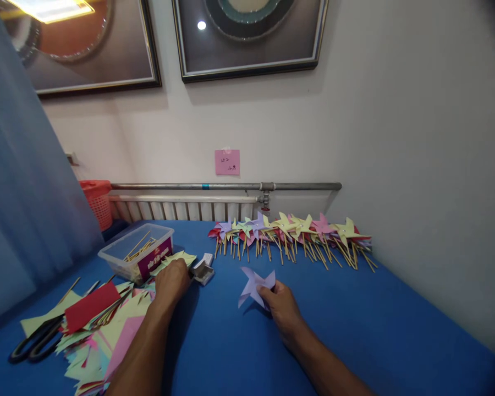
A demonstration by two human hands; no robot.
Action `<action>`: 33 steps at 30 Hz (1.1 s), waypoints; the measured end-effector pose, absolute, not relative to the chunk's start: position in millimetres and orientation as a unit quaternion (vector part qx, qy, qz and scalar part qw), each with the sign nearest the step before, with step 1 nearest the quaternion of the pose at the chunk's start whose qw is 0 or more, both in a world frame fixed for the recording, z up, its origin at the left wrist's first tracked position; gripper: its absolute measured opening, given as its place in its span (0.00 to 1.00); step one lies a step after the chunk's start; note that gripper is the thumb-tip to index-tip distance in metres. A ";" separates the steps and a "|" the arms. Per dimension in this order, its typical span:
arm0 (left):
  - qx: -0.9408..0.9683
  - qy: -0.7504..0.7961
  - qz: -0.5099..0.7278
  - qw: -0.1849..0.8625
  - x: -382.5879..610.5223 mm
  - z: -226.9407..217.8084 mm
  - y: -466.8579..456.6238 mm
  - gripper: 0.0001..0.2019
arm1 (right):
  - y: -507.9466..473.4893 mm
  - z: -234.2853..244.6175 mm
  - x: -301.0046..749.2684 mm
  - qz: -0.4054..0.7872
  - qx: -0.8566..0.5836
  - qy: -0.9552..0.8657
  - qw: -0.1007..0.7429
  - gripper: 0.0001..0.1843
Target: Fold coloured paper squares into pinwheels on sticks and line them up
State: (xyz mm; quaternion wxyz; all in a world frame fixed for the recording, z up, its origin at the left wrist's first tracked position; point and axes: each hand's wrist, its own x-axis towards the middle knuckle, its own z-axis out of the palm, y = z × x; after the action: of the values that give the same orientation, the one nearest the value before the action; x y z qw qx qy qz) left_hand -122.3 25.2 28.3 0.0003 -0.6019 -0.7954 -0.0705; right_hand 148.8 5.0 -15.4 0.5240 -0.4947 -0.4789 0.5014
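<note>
My right hand (284, 309) pinches a lavender paper pinwheel head (252, 289) between thumb and fingers, a little above the blue tabletop. The pinwheel's blades are folded in and no stick shows on it. Farther left, my left hand (173, 280) is lowered over the table, its back toward me and its fingers mostly hidden. Pale yellow paper pieces (185, 257) lie just beyond that hand. To its right sits a small open box (203, 272), its contents too small to make out.
A clear plastic tub (119, 259) holds thin wooden sticks (142, 246). Coloured paper sheets (124, 335) and black-handled scissors (39, 340) lie at left. Several finished pinwheels (301, 225) line the back of the blue table (231, 352). A red basket (99, 203) stands behind, near a blue curtain (28, 181).
</note>
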 end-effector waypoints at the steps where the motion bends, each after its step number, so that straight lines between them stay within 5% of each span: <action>1: -0.598 -0.799 -0.067 0.009 -121.7 30.1 24.1 0.17 | 4.6 -14.7 148.5 0.506 -0.491 -0.476 0.525 0.17; 10: -0.589 -0.799 -0.120 0.003 -122.8 37.3 21.4 0.14 | 5.1 -13.6 148.0 0.516 -0.488 -0.472 0.522 0.18; 17: -0.647 -0.717 -0.227 -0.125 -89.3 29.6 20.5 0.09 | 7.1 -15.4 148.8 0.517 -0.487 -0.467 0.528 0.19; 33: -0.774 -0.624 -0.074 -0.084 -43.0 11.5 7.6 0.14 | 14.0 -24.2 153.3 0.503 -0.490 -0.468 0.537 0.19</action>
State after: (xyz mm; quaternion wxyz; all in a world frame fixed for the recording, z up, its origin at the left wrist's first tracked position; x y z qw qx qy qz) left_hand -43.0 7.6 11.5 -0.0841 -0.7737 -0.6236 -0.0742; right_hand 153.3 14.0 -24.2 0.5373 -0.4899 -0.4675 0.5027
